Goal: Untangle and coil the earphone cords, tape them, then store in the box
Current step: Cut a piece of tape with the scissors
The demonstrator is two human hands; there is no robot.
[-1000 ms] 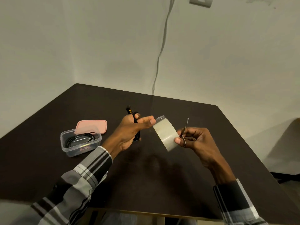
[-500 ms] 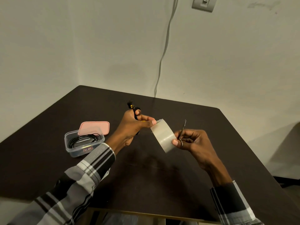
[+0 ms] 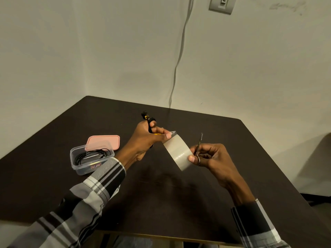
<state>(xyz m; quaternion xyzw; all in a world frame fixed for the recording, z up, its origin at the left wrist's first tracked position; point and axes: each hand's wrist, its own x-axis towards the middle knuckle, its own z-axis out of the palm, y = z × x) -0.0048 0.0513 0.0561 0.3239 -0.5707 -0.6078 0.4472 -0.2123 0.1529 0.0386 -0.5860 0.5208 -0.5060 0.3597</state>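
Near the middle of the frame, above the dark table [image 3: 161, 203], both hands work a roll of clear tape [image 3: 178, 152]. The left hand [image 3: 145, 138] has its fingers curled round a coiled black earphone cord [image 3: 149, 122], whose plug end sticks up past the knuckles; its thumb and forefinger pinch the free end of the tape at the roll's upper left. The right hand [image 3: 213, 158] pinches the roll's right rim between thumb and fingers, and the same curled fingers hold small scissors [image 3: 199, 149], blades pointing up and standing just right of the roll. Whether the blades are parted cannot be told.

At the left of the frame a clear plastic box [image 3: 78, 163] stands on the table, well apart from the hands, with another black cord [image 3: 91, 155] coiled inside. A pink lid [image 3: 105, 141] lies just behind it, seeming to lean on the far rim.

The table's far edge runs from the upper-left corner, which meets the wall corner, to a rounded corner at the right of the frame. The near edge crosses the bottom, under the plaid sleeves [image 3: 93, 194]. Bare tabletop lies below and right of the hands. A grey cable [image 3: 179, 58] hangs down the wall to the far edge, from beside a wall switch [image 3: 222, 4] at the top right.
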